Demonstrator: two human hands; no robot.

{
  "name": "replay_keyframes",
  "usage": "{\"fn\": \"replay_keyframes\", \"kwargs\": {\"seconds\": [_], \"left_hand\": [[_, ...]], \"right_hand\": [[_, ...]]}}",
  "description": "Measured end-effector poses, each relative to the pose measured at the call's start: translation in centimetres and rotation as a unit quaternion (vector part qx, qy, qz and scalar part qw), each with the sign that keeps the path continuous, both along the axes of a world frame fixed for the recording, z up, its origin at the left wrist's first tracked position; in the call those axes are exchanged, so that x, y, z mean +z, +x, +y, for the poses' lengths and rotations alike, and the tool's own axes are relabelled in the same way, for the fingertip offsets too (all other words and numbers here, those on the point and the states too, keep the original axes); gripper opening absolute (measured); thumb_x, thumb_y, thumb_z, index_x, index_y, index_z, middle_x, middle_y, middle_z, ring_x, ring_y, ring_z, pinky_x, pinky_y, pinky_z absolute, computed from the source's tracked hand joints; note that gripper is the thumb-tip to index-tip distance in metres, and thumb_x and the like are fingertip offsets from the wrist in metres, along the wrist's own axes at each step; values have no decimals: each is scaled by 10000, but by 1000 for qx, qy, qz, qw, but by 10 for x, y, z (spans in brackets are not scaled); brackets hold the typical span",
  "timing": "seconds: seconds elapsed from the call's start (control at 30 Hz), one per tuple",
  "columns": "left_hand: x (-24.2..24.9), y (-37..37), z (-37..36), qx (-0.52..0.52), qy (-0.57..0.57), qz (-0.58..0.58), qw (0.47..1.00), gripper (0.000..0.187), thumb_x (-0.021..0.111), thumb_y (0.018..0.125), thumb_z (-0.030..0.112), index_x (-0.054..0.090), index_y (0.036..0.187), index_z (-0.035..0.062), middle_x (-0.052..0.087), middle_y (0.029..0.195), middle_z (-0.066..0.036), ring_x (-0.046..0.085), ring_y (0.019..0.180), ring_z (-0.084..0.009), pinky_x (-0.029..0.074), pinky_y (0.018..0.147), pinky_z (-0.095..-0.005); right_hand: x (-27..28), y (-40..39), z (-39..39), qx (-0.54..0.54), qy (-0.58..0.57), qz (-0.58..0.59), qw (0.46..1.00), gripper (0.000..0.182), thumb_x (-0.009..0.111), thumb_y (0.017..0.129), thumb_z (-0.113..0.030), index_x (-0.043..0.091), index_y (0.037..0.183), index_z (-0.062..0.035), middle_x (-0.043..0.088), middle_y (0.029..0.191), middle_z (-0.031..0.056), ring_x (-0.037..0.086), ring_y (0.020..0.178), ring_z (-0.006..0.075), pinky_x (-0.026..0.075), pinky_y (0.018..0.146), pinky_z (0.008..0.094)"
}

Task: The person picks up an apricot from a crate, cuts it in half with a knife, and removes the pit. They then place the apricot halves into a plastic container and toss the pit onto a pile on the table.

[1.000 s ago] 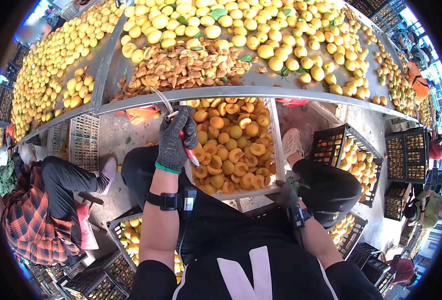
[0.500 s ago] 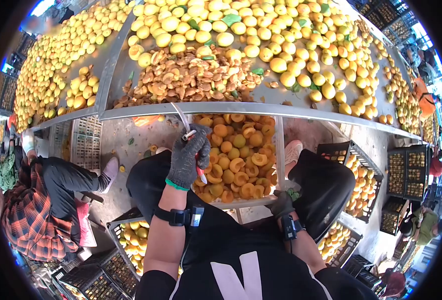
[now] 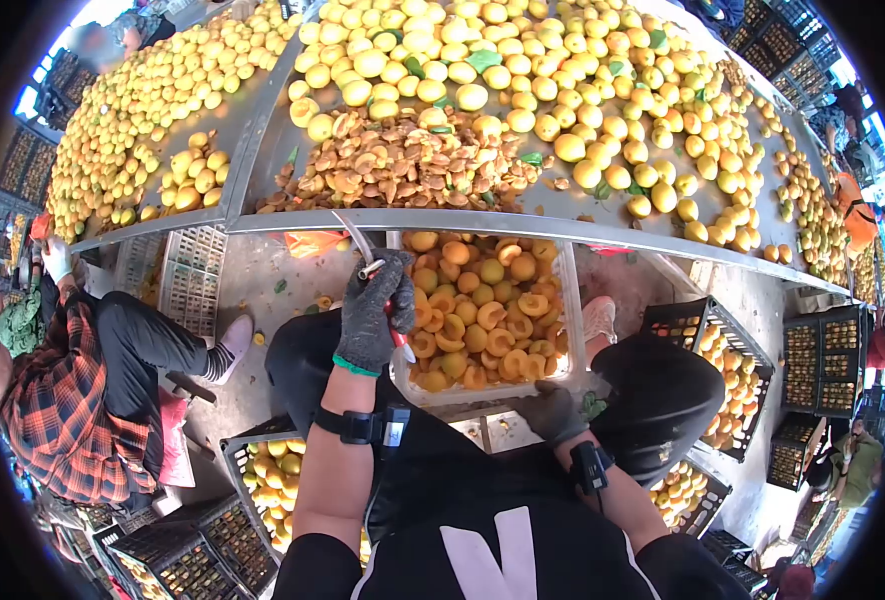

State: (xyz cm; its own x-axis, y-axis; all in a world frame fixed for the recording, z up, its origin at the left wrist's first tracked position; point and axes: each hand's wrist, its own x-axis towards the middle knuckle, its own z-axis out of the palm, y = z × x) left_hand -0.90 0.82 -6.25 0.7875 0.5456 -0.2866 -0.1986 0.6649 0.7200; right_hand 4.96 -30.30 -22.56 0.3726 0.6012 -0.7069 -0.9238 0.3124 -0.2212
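My left hand, in a grey glove with a green cuff, is closed around a curved metal-bladed tool that points up toward the table edge. A red-and-white piece juts from the lower side of the same grip. Below the table, between my knees, is a pale plastic crate full of halved apricots. My right hand, in a dark glove, has its fingers stretched out right at the crate's near rim, with nothing visible in them.
Whole apricots cover the metal table, and brown apricot pits are heaped near its front edge. Black crates of fruit stand right; another crate is at lower left. A person in a plaid shirt sits at left.
The whole view has shifted slightly, with the table and crate sitting farther right. My right hand has slid left along the crate's near rim. My left hand keeps its hold on the tool.
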Motion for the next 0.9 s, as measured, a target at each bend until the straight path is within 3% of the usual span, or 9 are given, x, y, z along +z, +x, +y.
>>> {"fn": "replay_keyframes", "kwargs": {"seconds": [0.3, 0.4, 0.47, 0.53, 0.63, 0.7, 0.77, 0.83, 0.9], "left_hand": [[2, 5, -8, -34, 24, 0, 999, 174, 582, 907, 180, 562, 1026, 55, 489, 593, -32, 403, 392, -101, 329, 353, -223], [4, 8, -10, -31, 22, 2, 999, 176, 583, 906, 178, 560, 1029, 55, 482, 595, -29, 398, 393, -100, 328, 356, -218], [2, 7, -9, -46, 31, -13, 998, 170, 582, 905, 168, 558, 1032, 57, 479, 595, -26, 405, 398, -99, 329, 358, -215], [8, 7, -12, -49, 31, -9, 998, 168, 581, 905, 165, 558, 1033, 58, 480, 596, -26, 407, 402, -98, 329, 358, -214], [8, 3, -15, -61, 27, -17, 998, 166, 583, 904, 162, 559, 1032, 59, 484, 597, -27, 408, 406, -92, 327, 357, -213], [8, 1, -14, -80, 35, -22, 996, 168, 584, 903, 162, 558, 1033, 59, 484, 595, -27, 406, 406, -89, 322, 358, -211], [14, -1, -14, -74, 29, -18, 997, 171, 586, 901, 155, 558, 1038, 57, 482, 593, -26, 408, 408, -88, 320, 360, -212], [17, -4, -13, -69, 23, 2, 997, 178, 587, 900, 156, 558, 1044, 56, 482, 594, -25, 412, 411, -86, 321, 360, -215], [16, -9, -10, -64, 7, 5, 998, 185, 586, 900, 158, 556, 1051, 56, 481, 594, -25, 413, 411, -85, 322, 358, -216]], "right_hand": [[-19, -32, 30, 241, 1, -259, 935, 453, 408, 956, -193, 345, 1298, 98, 409, 1350, 229, 453, 1215, 337, 362, 1063, 431], [14, -28, 39, 166, 28, 144, 975, 479, 437, 960, -274, 384, 1279, 79, 443, 1322, 228, 498, 1171, 318, 408, 1020, 429], [71, -18, 56, 358, -67, -133, 922, 531, 460, 952, -376, 410, 1282, 36, 459, 1306, 218, 532, 1133, 297, 455, 962, 415], [41, -1, 61, 132, -150, -305, 931, 357, 594, 879, -246, 529, 1110, 17, 626, 968, 140, 633, 792, 215, 542, 663, 348], [8, 61, 78, 41, -492, -589, 640, 323, 649, 792, -166, 539, 1013, 42, 618, 972, 199, 606, 881, 287, 490, 755, 377], [-18, 89, 85, -32, -465, -433, 771, 253, 621, 777, -122, 572, 978, 22, 630, 952, 201, 624, 822, 267, 502, 732, 382], [-9, 118, 87, 636, -441, -619, 134, 187, 566, 801, -84, 589, 968, -2, 639, 893, 148, 626, 734, 188, 506, 639, 350], [-14, 128, 95, 518, -417, -722, 191, 139, 540, 827, -99, 655, 887, -50, 661, 800, 96, 631, 688, 149, 477, 547, 339], [20, 120, 135, -3, -168, -457, 874, 131, 545, 834, -99, 668, 866, -65, 663, 786, 85, 635, 699, 151, 447, 512, 300]]}}
